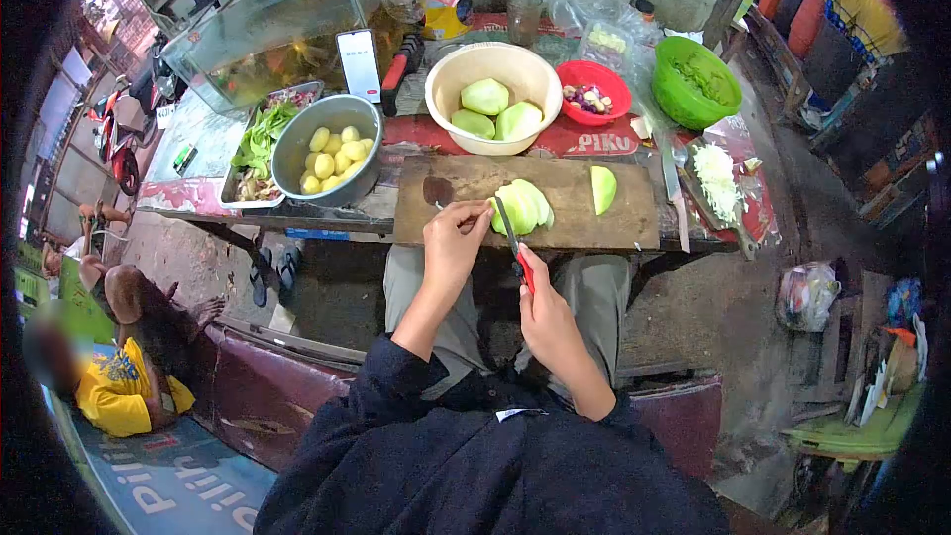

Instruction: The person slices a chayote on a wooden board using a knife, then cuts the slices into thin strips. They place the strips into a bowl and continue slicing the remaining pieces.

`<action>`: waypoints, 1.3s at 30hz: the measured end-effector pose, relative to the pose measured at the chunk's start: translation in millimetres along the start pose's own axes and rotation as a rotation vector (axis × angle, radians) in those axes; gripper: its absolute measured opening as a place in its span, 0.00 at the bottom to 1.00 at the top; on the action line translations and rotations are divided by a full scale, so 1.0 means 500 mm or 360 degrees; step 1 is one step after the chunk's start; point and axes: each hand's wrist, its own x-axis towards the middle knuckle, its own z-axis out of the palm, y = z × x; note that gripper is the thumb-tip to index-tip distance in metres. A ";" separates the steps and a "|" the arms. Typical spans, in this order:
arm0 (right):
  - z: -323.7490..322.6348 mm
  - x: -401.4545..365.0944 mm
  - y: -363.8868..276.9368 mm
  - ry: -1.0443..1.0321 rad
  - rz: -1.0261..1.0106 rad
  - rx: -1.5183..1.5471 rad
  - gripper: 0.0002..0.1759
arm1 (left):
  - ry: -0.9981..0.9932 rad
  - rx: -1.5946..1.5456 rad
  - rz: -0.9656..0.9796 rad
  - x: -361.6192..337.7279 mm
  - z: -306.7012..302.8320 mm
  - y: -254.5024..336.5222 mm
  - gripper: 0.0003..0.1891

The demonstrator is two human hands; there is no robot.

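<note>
A wooden cutting board [426, 203] lies at the table's front edge. On it, a pale green chayote [520, 208] is cut into leaning slices. My left hand [456, 243] is closed at their left end, its fingertips pinching the edge of the chayote. My right hand [545, 312] grips the red and black handle of a knife [509, 222]. Its blade points away from me, against the left side of the slices. A separate chayote wedge [603, 190] rests on the board's right part. Behind the board, a cream bowl [493, 57] holds peeled chayote pieces [485, 96].
A grey bowl [287, 154] of peeled potatoes and a tray [248, 200] of greens stand left. A red bowl [616, 89], a green basket [684, 117] and a second knife [677, 198] are right. Behind are a phone [359, 64] and fish tank [267, 30]. A person [129, 386] sits at left.
</note>
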 end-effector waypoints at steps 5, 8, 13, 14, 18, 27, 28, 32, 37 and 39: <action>0.013 -0.005 0.005 0.0018 -0.0064 0.0012 0.29 | 0.0054 -0.0032 0.0023 -0.003 0.007 -0.007 0.09; 0.029 -0.005 -0.001 0.0023 -0.0046 -0.0055 0.31 | 0.0041 -0.0022 -0.0065 -0.007 0.007 -0.001 0.09; 0.035 -0.004 -0.019 -0.0070 0.0128 -0.0107 0.30 | 0.0110 -0.0062 -0.0019 -0.009 0.011 -0.002 0.07; 0.039 -0.004 -0.016 -0.0041 0.0082 -0.0128 0.30 | 0.0110 -0.0060 -0.0020 -0.009 0.011 -0.002 0.07; 0.035 -0.001 -0.023 -0.0051 0.0136 -0.0138 0.30 | 0.0104 -0.0010 0.0006 -0.010 0.009 0.001 0.07; 0.044 0.011 0.001 -0.0019 0.0100 -0.0080 0.29 | 0.0086 0.0038 0.0008 -0.009 0.008 0.005 0.07; 0.049 0.011 0.006 0.0041 0.0012 -0.0062 0.29 | 0.0071 0.0082 0.0014 -0.008 0.006 0.007 0.07; 0.060 0.027 0.008 0.0034 0.0061 -0.0060 0.29 | 0.0064 0.0092 0.0012 -0.009 0.007 0.002 0.07; 0.067 0.032 0.004 0.0009 0.0097 -0.0189 0.32 | 0.0128 -0.0030 0.0035 -0.011 0.011 -0.008 0.06; 0.063 0.030 -0.010 -0.0008 0.0129 -0.0219 0.33 | 0.0129 -0.0030 0.0037 -0.015 0.015 -0.009 0.06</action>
